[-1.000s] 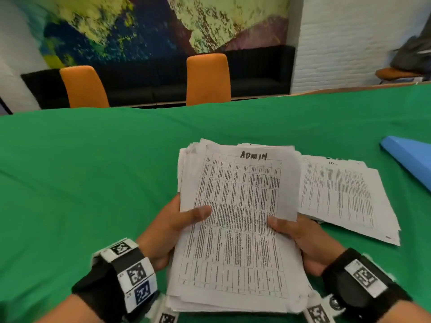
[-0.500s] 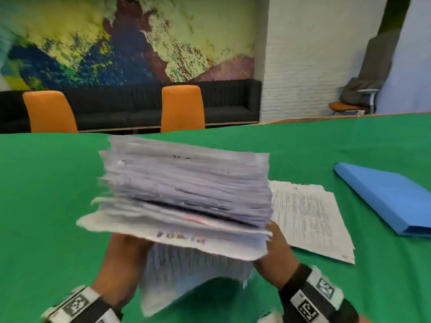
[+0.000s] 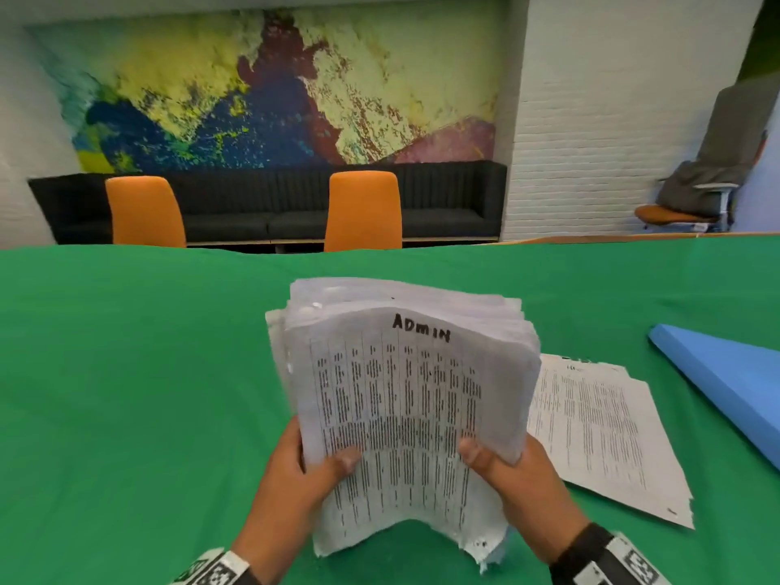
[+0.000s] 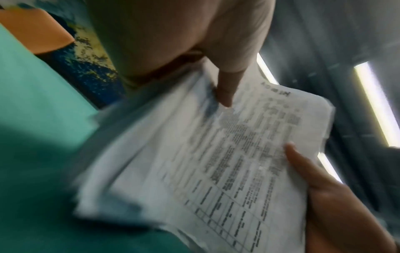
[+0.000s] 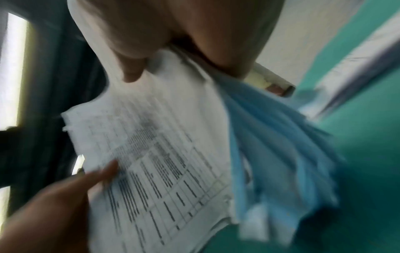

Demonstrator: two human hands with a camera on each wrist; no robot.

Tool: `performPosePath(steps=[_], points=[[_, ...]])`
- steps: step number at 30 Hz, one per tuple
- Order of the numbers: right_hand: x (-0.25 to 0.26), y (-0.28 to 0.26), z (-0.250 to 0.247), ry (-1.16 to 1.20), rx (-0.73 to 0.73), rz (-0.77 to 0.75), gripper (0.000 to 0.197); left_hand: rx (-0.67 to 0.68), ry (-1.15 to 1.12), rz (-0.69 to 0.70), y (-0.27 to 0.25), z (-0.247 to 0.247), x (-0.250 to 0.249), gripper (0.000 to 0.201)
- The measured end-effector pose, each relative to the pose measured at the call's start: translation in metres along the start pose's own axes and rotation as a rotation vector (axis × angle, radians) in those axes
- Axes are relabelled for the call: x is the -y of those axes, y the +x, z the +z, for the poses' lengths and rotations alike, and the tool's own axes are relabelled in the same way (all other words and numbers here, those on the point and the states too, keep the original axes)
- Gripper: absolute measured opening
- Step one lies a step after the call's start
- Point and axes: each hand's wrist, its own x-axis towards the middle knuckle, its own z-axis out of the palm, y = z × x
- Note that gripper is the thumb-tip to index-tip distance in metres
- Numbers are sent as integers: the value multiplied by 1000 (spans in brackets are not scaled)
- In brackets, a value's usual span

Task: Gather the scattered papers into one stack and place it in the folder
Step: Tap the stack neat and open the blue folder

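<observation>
Left hand: grips the near left edge of the thick paper stack, thumb across the top sheet, fingers underneath.
Paper stack: held up off the green table, tilted toward the person, top sheet hand-lettered "ADMIN"; its edges are ragged and uneven, and the lower corners droop.
Right hand: clamps the near right edge of the same stack, thumb on top.
Loose papers: lie flat on the table just right of the stack, not yet gathered.
Folder: blue, at the far right of the table, apart from the papers.
Risk: the stack is thick, bowed and pinched at one end only; I judge unaligned sheets could slide out, especially if one hand lets go to reach the loose papers.
</observation>
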Motion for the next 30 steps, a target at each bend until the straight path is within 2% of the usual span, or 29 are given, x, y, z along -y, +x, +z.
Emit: performPosePath(steps=[4,8,10,11,14,16,19,23,25,27,30], points=[[-9,5,-11,63,83,35,74,-9,-34,-2,-1,0,1,50],[-4,9,-9,-137,43,-2,75,-15,-17,23,1,5,0,49],[4,10,-14,-177,15,-32,61,4,-3,60,4,2,-4,55],[7,10,-19,-182,5,-45,55,30,-19,73,6,-1,-9,65],[13,6,-31,-149,35,-14,46,55,-104,151,17,-16,-30,113],[12,3,-36,-82,68,40,46,28,-115,285,25,-22,-51,119],[14,-2,-39,-6,107,39,35,-8,79,546,37,-28,-84,118],[13,-5,-45,17,130,13,62,41,538,811,49,-31,-115,96],[14,-6,-46,15,122,-17,69,65,637,803,51,-29,-121,74],[20,-7,-44,-15,88,-47,66,62,582,775,49,-28,-119,55],[20,-6,-40,-75,56,-103,65,68,460,785,44,-27,-105,55]])
